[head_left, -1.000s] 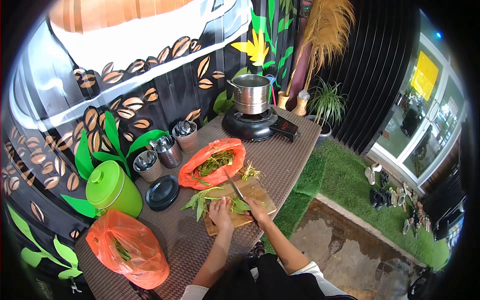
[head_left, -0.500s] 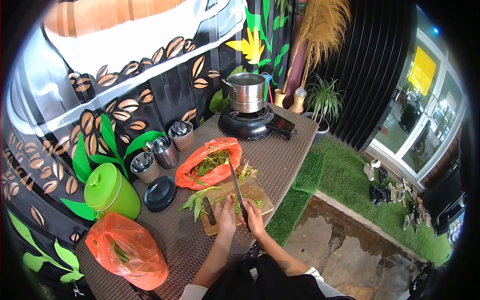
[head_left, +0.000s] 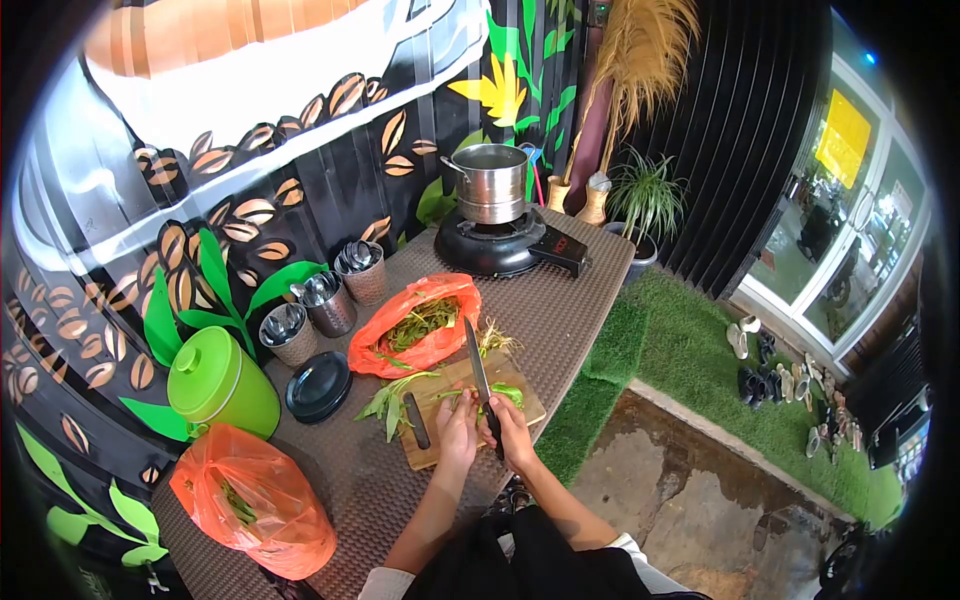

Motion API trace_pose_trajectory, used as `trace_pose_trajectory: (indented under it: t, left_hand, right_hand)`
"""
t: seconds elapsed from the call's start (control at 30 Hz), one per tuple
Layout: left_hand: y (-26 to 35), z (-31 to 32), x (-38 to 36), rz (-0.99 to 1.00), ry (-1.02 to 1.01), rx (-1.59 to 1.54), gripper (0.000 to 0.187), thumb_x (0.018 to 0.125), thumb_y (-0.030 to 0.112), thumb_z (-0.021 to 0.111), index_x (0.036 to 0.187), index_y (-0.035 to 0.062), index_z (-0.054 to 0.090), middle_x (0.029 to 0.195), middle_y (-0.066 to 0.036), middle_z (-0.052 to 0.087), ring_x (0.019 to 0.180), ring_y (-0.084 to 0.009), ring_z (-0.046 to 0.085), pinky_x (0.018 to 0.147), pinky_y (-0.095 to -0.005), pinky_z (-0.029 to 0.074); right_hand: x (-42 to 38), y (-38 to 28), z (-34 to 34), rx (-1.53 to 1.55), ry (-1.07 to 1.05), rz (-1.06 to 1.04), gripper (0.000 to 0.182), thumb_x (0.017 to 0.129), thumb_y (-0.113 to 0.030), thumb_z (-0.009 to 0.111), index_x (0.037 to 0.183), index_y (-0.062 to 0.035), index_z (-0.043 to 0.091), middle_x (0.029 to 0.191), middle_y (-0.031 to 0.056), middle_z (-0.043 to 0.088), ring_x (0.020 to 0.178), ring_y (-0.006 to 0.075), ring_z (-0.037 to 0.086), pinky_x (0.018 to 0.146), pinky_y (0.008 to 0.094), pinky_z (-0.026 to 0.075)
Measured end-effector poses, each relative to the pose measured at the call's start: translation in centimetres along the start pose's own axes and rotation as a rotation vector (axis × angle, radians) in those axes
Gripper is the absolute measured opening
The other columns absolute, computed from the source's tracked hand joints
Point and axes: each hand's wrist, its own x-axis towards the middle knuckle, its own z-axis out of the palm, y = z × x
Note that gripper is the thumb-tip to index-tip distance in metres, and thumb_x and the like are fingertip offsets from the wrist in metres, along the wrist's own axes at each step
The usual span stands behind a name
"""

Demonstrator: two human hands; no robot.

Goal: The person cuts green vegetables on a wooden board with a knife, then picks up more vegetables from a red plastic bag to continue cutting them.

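My right hand [head_left: 510,432] is closed around the black handle of a long knife [head_left: 475,358], its blade pointing away from me. Beside it, my left hand [head_left: 458,430] has its fingers closed on leafy green stems [head_left: 448,394], partly hidden by the fingers. Both hands are over a wooden cutting board [head_left: 513,371] with a dark handle slot. Cut greens [head_left: 510,394] lie on the board's right side, and loose leaves [head_left: 385,405] hang over its left edge. Behind the board, an open orange plastic bag [head_left: 367,335] holds more greens [head_left: 425,325], with pale roots [head_left: 494,338] next to it.
A metal pot [head_left: 490,190] sits on a black portable stove [head_left: 485,250] at the table's far end. On the left are cutlery cups [head_left: 333,310], dark plates [head_left: 318,388], a green lidded container [head_left: 222,385] and a second orange bag [head_left: 265,510].
My hands have shifted slightly, and the knife blade has moved a little to the right. More bright green leaf shows on the board right of the knife.
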Motion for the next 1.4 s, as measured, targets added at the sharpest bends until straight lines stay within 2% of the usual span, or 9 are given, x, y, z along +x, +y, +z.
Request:
trace_pose_trajectory:
  t: [0.43,0.8,0.93,1.03,1.13,1.27,1.33,1.37,1.4]
  left_hand:
    - [-0.9,-0.7,0.6,0.096,0.054,-0.028,0.025,0.087,0.0,0.057,0.11,-0.0053,0.049,0.097,-0.01,0.058,0.09,-0.0166,0.057,0.085,-0.028,0.047]
    - [-1.9,-2.2,0.5,0.307,0.418,0.155,0.011,0.082,-0.002,0.064,0.093,-0.003,0.061,0.095,-0.01,0.062,0.087,-0.0162,0.059,0.078,-0.0262,0.049]
    - [-1.7,-3.4,0.7,0.358,0.477,0.151,0.011,0.081,-0.001,0.065,0.092,-0.0024,0.061,0.093,-0.01,0.062,0.087,-0.0155,0.059,0.078,-0.0266,0.048]
    - [-1.9,-4.9,1.2,0.395,0.593,0.314,0.011,0.081,0.001,0.066,0.09,-0.0016,0.06,0.09,-0.009,0.063,0.083,-0.0144,0.059,0.077,-0.0259,0.048]
    - [-1.8,-5.2,0.8,0.451,0.557,0.357,0.01,0.083,0.002,0.064,0.089,-0.0004,0.058,0.093,-0.008,0.061,0.084,-0.0152,0.06,0.076,-0.0259,0.051]
    - [-0.7,-3.1,-0.2,0.56,0.562,0.451,0.01,0.082,0.001,0.065,0.088,-0.0008,0.058,0.092,-0.008,0.061,0.083,-0.0151,0.06,0.078,-0.0263,0.05]
    - [-0.4,-2.9,-0.2,0.446,0.463,0.374,0.011,0.083,0.003,0.065,0.09,-0.001,0.059,0.089,-0.007,0.062,0.081,-0.0131,0.058,0.076,-0.0249,0.047]
    - [-0.3,-2.9,-0.2,0.444,0.466,0.375,0.011,0.083,0.003,0.065,0.09,-0.001,0.059,0.089,-0.007,0.062,0.081,-0.0131,0.058,0.076,-0.0249,0.047]
    - [-0.2,-3.0,-0.2,0.4,0.445,0.427,0.014,0.083,0.006,0.065,0.093,-0.0013,0.059,0.087,-0.006,0.062,0.08,-0.0119,0.057,0.075,-0.0238,0.045]
  right_hand:
    - [0.4,0.6,0.0,-0.192,0.114,-0.063,0.027,0.093,-0.024,0.052,0.109,-0.0023,0.056,0.055,-0.0028,0.043,0.045,0.0053,0.039,0.041,0.0202,0.029]
    - [3.4,4.2,-0.7,-0.608,0.152,-0.099,0.025,0.089,-0.025,0.06,0.097,-0.0009,0.062,0.052,-0.002,0.049,0.043,0.004,0.041,0.04,0.0214,0.03]
    - [4.7,5.7,0.3,-0.602,0.122,-0.052,0.04,0.084,-0.039,0.062,0.101,-0.0022,0.065,0.052,0.0046,0.055,0.048,0.0091,0.052,0.046,0.0269,0.039]
    - [5.2,7.3,0.8,-0.742,0.176,-0.033,0.047,0.081,-0.047,0.062,0.104,-0.0056,0.065,0.065,0.0133,0.063,0.057,0.0219,0.062,0.057,0.0347,0.048]
    - [5.7,8.8,0.6,-0.678,0.187,-0.034,0.034,0.084,-0.033,0.064,0.092,0.0,0.066,0.056,0.0031,0.056,0.046,0.0085,0.05,0.044,0.0254,0.039]
    - [7.1,10.5,-1.6,-0.738,0.311,-0.096,0.031,0.087,-0.033,0.06,0.091,-0.0023,0.062,0.055,0.0024,0.053,0.043,0.0099,0.048,0.041,0.0263,0.037]
    - [6.3,7.4,-1.9,-0.137,0.017,0.429,0.033,0.089,-0.041,0.053,0.088,-0.0081,0.056,0.055,0.0052,0.051,0.039,0.0153,0.046,0.037,0.0286,0.034]
    - [6.0,6.8,-1.6,-0.003,-0.052,0.539,0.029,0.093,-0.038,0.048,0.08,-0.0121,0.045,0.052,-0.0012,0.04,0.035,0.0097,0.034,0.033,0.0238,0.023]
    - [5.8,6.3,-1.6,-0.003,-0.049,0.541,0.029,0.093,-0.038,0.048,0.08,-0.0121,0.045,0.052,-0.0012,0.04,0.035,0.0097,0.034,0.033,0.0238,0.023]
